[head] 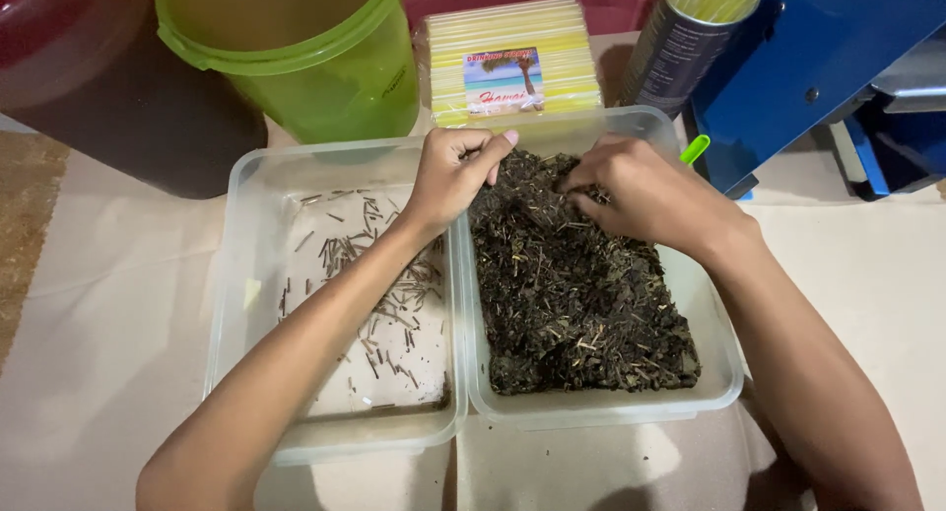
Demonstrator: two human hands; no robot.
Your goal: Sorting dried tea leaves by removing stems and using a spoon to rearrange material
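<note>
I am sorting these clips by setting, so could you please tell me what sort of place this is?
Probably a home or small-shop worktable for sorting dried leaves by hand: clear plastic tubs on a cloth-covered table, a packet of yellow drinking straws, and a blue machine beside them.
</note>
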